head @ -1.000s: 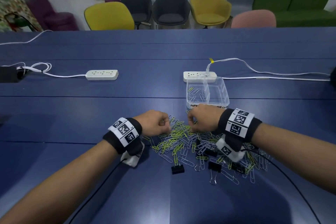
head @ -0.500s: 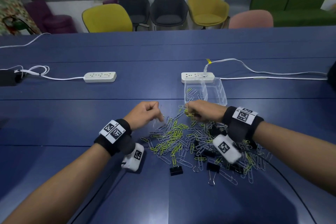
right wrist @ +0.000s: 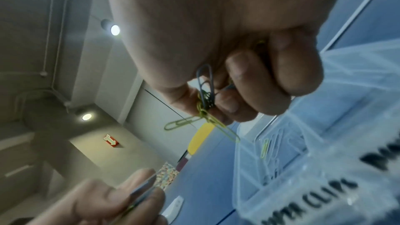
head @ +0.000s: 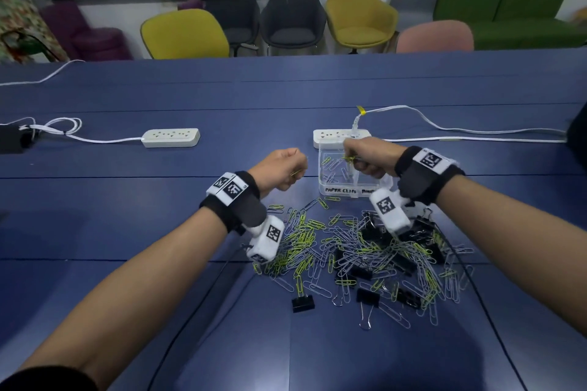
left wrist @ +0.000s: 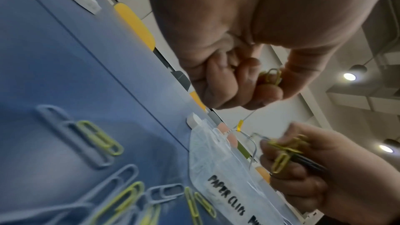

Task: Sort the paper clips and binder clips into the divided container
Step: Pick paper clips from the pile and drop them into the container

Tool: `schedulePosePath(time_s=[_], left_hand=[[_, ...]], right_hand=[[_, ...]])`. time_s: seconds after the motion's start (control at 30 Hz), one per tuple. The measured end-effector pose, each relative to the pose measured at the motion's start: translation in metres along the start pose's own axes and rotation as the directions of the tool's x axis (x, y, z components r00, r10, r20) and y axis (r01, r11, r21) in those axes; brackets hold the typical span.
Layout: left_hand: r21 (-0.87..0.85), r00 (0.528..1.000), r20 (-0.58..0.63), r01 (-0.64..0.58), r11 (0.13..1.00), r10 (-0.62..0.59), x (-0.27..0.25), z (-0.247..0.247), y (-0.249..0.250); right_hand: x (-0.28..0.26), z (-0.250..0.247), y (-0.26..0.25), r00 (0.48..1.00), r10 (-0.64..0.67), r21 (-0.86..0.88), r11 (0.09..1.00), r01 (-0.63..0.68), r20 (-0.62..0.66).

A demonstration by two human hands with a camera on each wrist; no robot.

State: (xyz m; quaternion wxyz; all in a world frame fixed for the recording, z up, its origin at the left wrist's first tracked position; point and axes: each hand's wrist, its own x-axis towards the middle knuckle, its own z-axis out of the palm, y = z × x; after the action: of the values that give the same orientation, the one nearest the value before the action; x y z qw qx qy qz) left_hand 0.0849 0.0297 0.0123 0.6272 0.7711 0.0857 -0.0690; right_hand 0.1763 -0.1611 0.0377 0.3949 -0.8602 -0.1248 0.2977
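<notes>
A clear divided container (head: 327, 189) labelled "PAPER CLIPS" stands on the blue table, with several paper clips in its left compartment (head: 332, 165). My right hand (head: 365, 157) hovers over the container and pinches a bunch of yellow and grey paper clips (right wrist: 205, 103). My left hand (head: 287, 170), raised just left of the container, grips a few paper clips (left wrist: 271, 75) in curled fingers. A pile of paper clips (head: 343, 244) mixed with black binder clips (head: 303, 302) lies nearer to me, below both wrists.
Two white power strips (head: 171, 137) (head: 330, 136) with cables lie behind the container. A black cable (head: 178, 336) runs across the near table. Chairs (head: 185, 33) line the far edge.
Both hands rose from the pile with paper clips. The right hand moved forward over the container; the left hand moved forward to its left side.
</notes>
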Motion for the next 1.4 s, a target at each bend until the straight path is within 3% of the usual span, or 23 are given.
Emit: schedulePosePath(time_s=[0.2,0.4,0.6,0.7,0.83,0.93,1.0,1.1,1.17,1.23,1.33,1.4], left_hand=[[0.179,0.998,-0.029,0.065,0.982,-0.061,0.035,0.02,0.02],[0.385,0.996,-0.011,0.091,0.918,-0.094,0.068,0.036,0.028],[0.672,0.992,-0.036,0.116,0.731,-0.124,0.083,0.049,0.029],[0.564,0.983,-0.001,0.152,0.811,-0.183,0.094,0.053,0.022],[0.353,0.995,-0.045,0.104,0.93,-0.094,0.09,0.057,0.027],[0.237,0.991,-0.054,0.128,0.963,-0.119,0.084,0.054,0.025],[0.215,0.994,-0.037,0.111,0.97,-0.106,0.076,0.05,0.024],[0.316,0.999,-0.032,0.018,0.949,-0.008,0.058,0.037,0.023],[0.442,0.992,-0.088,-0.039,0.896,0.087,0.042,0.025,0.018],[0.6,0.983,-0.122,-0.038,0.799,0.138,0.024,0.009,0.01],[0.815,0.999,-0.034,0.045,0.578,-0.03,-0.001,-0.016,-0.002],[0.894,0.985,0.012,0.067,0.442,-0.174,-0.017,-0.023,-0.006]], right_hand=[[0.014,0.001,-0.006,0.997,0.056,-0.351,0.934,-0.069,-0.047],[0.028,-0.004,0.002,0.988,0.069,-0.122,0.989,-0.086,-0.137],[0.029,-0.011,0.002,0.983,0.114,0.179,0.98,-0.087,-0.146],[0.033,-0.01,-0.003,0.984,0.117,0.271,0.96,-0.077,-0.134],[0.038,-0.007,-0.008,0.983,0.114,0.353,0.934,-0.058,-0.141],[0.04,-0.005,-0.006,0.98,0.129,0.386,0.92,-0.06,-0.154],[0.039,-0.004,-0.002,0.978,0.123,0.37,0.927,-0.053,-0.167],[0.027,-0.006,0.001,0.979,0.046,0.383,0.923,0.035,-0.199],[0.008,-0.008,0.003,0.972,-0.063,0.31,0.941,0.133,-0.227],[-0.014,-0.008,0.008,0.955,-0.211,0.097,0.967,0.235,-0.21],[-0.043,0.002,0.019,0.94,-0.342,-0.283,0.902,0.326,-0.009],[-0.05,0.013,0.022,0.918,-0.376,-0.531,0.756,0.384,0.127]])
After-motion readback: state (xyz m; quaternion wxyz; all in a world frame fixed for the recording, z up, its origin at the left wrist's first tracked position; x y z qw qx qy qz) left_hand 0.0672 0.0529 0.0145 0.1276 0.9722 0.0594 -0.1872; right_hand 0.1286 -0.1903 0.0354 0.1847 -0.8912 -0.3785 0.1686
